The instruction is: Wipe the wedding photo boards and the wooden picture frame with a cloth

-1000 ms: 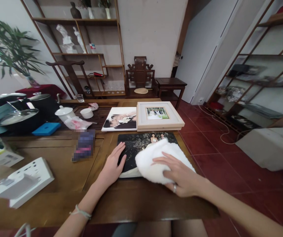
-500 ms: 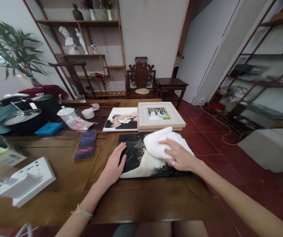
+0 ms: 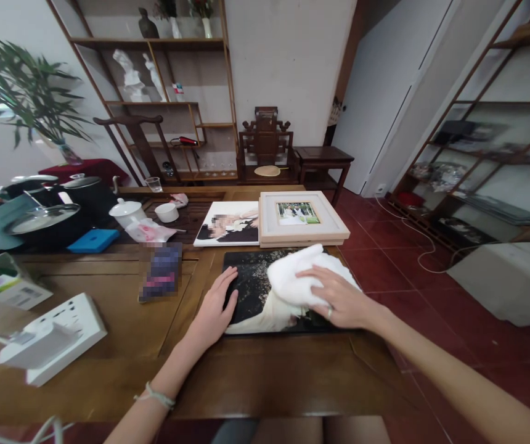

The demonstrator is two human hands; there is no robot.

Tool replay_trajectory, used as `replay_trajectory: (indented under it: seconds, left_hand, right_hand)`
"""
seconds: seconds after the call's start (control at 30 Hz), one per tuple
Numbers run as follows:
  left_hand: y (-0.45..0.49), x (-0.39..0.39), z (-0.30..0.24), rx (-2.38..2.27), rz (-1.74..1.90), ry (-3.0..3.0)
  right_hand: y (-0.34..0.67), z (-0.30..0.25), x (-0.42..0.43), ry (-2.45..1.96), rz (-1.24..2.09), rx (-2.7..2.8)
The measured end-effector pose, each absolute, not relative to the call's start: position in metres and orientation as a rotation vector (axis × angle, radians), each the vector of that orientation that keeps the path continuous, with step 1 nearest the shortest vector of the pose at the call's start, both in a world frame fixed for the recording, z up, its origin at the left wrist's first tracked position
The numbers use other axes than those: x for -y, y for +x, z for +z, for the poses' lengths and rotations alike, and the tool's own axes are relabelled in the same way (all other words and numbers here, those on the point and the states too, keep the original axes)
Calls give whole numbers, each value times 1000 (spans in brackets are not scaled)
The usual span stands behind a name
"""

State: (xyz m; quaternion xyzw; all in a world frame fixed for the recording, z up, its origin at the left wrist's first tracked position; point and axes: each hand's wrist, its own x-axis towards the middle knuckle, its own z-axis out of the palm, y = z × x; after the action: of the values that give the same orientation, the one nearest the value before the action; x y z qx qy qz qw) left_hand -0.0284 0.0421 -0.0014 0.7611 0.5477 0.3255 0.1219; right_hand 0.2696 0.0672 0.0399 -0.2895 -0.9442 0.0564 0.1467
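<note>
A dark photo print [image 3: 251, 290] lies flat near the front edge of the wooden table [image 3: 121, 333]. My left hand [image 3: 213, 308] rests open on its left edge, fingers flat. My right hand [image 3: 336, 296] presses a white cloth [image 3: 295, 277] onto the print's right part, fingers curved over the cloth. Behind the print lie a second photo print [image 3: 228, 225] and a light wooden picture frame [image 3: 302, 217].
A white power strip [image 3: 52, 336] lies at the front left, with a small box [image 3: 6, 287] behind it. Dark pots [image 3: 45, 213], a white teapot [image 3: 126, 213], a cup [image 3: 167, 211] and a blue pad [image 3: 92, 240] stand at the back left. Red floor lies right of the table.
My right hand moved the cloth from the print's lower right up toward its far edge, then slightly back. My left hand has stayed on the print's left edge.
</note>
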Motion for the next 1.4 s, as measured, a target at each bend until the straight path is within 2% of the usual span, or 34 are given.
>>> replay_trajectory:
  seconds: [0.23, 0.53, 0.63, 0.97, 1.07, 1.4]
  left_hand:
    - [-29, -43, -3, -1591, 954, 2230]
    - [-29, -45, -5, -1613, 942, 2212]
    - [-29, -44, -5, -1609, 933, 2210]
    - [-30, -43, -1, -1593, 881, 2235]
    - [-30, -43, -1, -1589, 888, 2229]
    - [-31, -44, -5, -1595, 896, 2223]
  right_hand:
    - [271, 34, -116, -1013, 79, 2587]
    - [256, 39, -13, -613, 333, 2789]
    - [253, 40, -1, -536, 410, 2793]
    - [244, 41, -108, -878, 180, 2636]
    - [239, 41, -115, -894, 166, 2618]
    - [222, 35, -10, -485, 448, 2735]
